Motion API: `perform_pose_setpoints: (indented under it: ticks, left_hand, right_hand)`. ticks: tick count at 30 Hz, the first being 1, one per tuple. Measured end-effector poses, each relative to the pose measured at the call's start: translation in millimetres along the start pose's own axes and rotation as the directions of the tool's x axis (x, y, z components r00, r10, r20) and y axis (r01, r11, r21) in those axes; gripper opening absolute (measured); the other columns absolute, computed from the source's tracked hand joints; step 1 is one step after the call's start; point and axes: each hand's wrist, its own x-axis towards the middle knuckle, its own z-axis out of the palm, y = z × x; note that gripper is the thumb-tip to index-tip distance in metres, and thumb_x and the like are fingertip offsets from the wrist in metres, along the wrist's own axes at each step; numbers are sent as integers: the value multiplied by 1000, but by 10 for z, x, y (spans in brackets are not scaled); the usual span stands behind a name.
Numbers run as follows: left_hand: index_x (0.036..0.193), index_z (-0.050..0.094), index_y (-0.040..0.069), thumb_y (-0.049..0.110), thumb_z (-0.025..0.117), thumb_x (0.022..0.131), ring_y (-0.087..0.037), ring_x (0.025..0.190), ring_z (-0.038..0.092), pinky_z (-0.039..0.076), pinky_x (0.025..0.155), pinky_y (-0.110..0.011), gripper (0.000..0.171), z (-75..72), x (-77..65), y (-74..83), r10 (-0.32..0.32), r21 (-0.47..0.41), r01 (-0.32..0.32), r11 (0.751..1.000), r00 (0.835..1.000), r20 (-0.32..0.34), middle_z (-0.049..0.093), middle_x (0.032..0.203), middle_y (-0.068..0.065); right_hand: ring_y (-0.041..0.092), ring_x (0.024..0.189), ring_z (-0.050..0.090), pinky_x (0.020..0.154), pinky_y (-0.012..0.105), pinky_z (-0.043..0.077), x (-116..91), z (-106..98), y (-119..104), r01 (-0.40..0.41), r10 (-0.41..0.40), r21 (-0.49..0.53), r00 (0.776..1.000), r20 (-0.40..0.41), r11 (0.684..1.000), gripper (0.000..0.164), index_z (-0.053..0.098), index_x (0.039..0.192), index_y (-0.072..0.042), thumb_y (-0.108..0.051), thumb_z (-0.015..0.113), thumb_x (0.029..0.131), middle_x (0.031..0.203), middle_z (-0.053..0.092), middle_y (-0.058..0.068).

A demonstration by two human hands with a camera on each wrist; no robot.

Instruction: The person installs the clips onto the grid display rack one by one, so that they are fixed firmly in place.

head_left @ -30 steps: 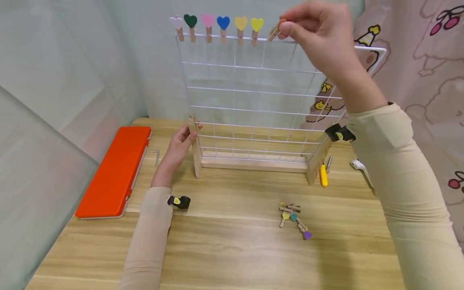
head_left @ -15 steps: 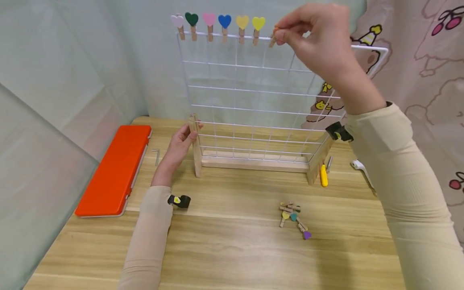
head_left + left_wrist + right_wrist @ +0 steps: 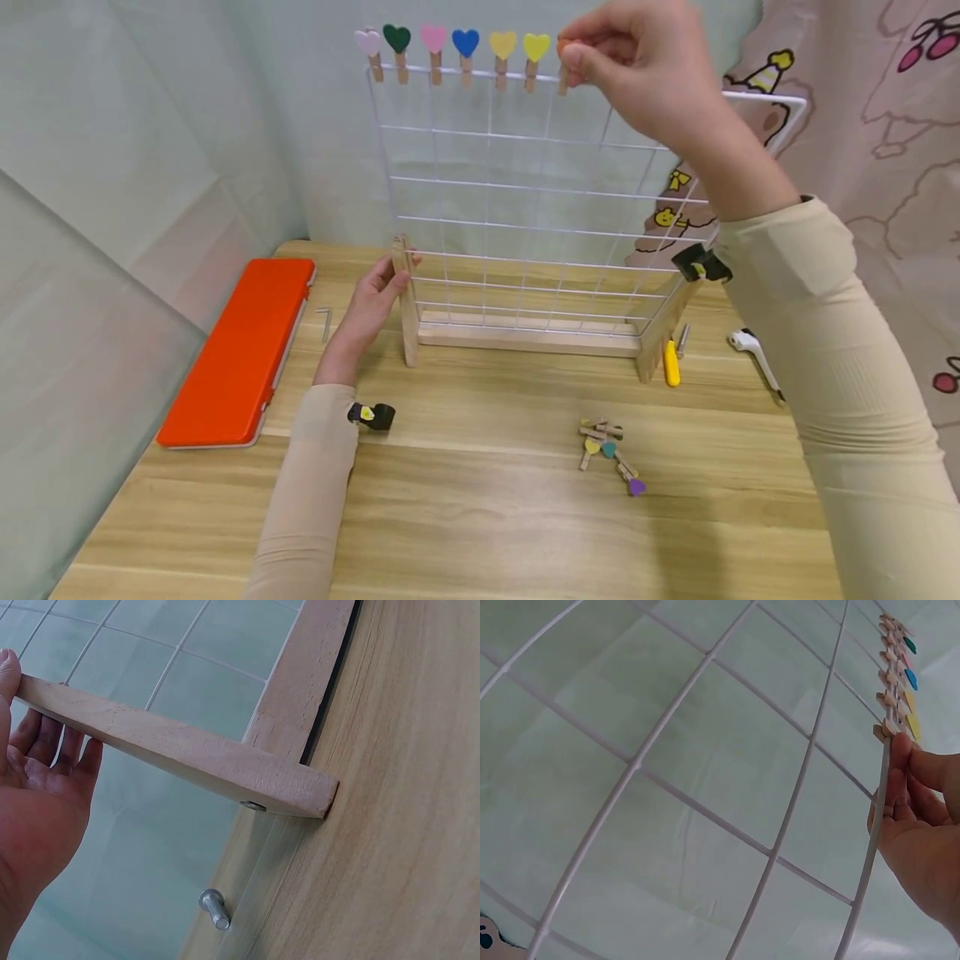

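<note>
A white wire grid (image 3: 517,200) stands upright in a wooden frame whose left post (image 3: 407,317) my left hand (image 3: 369,304) grips, thumb on the near side; the left wrist view shows the fingers (image 3: 67,750) behind that post. At the grid's top bar, my right hand (image 3: 652,71) pinches a wooden clothespin (image 3: 563,80) with an orange top, mostly hidden by the fingers. Left of it, a row of heart clothespins sits on the bar, from white (image 3: 368,46) through green, pink, blue and pale yellow to bright yellow (image 3: 536,50). In the right wrist view, the pinched clothespin (image 3: 882,733) overlaps the bar.
A small pile of heart clothespins (image 3: 600,433) lies on the table, a purple one (image 3: 636,487) nearest. An orange case (image 3: 236,354) and a hex key (image 3: 325,323) lie left. A yellow-handled tool (image 3: 671,364), a bolt (image 3: 683,340) and a white-headed tool (image 3: 753,358) lie right.
My right hand has moved slightly left along the top bar, and its clothespin has swung from tilted to nearly upright beside the bright yellow one. The left hand keeps its grip on the post.
</note>
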Motion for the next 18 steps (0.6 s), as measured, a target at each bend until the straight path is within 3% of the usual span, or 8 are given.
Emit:
perform_pose_setpoints:
  ticks: [4, 8, 11, 15, 18]
  left_hand:
    - [126, 43, 7, 29, 46, 88, -25, 116, 35, 27, 95, -37, 43, -5, 8, 7, 4, -6, -4, 1000, 1000, 4, 42, 129, -7]
    - [126, 43, 8, 29, 46, 88, -18, 111, 38, 29, 92, -32, 43, 2, 3, 5, 3, -7, -3, 1000, 1000, -3, 44, 127, -6]
    - [126, 43, 9, 29, 46, 88, -14, 108, 39, 30, 90, -30, 43, 6, 3, 0, 6, -8, -6, 1000, 1000, -5, 46, 125, -7]
    - [127, 43, 9, 29, 46, 88, -13, 108, 39, 29, 90, -31, 43, -3, 6, 1, 10, -12, -10, 1000, 1000, -1, 45, 126, -8]
    - [127, 43, 9, 29, 46, 88, -13, 108, 39, 29, 91, -31, 43, -13, 4, 8, 8, -12, -8, 1000, 1000, -4, 44, 127, -9]
  right_hand:
    - [12, 82, 56, 74, 18, 41, -7, 11, 7, 9, -9, -3, 1000, -9, 1000, 33, 61, 104, -6, -27, 54, 80, 92, 60, 2]
    - [11, 83, 55, 73, 17, 40, -29, -2, -2, -18, 19, 32, 1000, -18, 999, 35, 60, 109, -8, -27, 56, 80, 95, 61, 2]
    - [11, 83, 53, 70, 17, 37, -105, -16, -24, -14, 17, 42, 998, -68, 999, 35, 58, 112, -11, -25, 57, 81, 97, 59, 0]
    - [5, 77, 52, 68, 16, 37, -290, 6, -36, 135, -144, -58, 973, -182, 989, 29, 58, 111, -8, -18, 56, 83, 95, 58, 1]
    - [1, 72, 54, 65, 14, 40, -417, 60, 132, 337, -357, -129, 913, -196, 932, 23, 61, 104, -3, -12, 57, 83, 90, 62, 5]
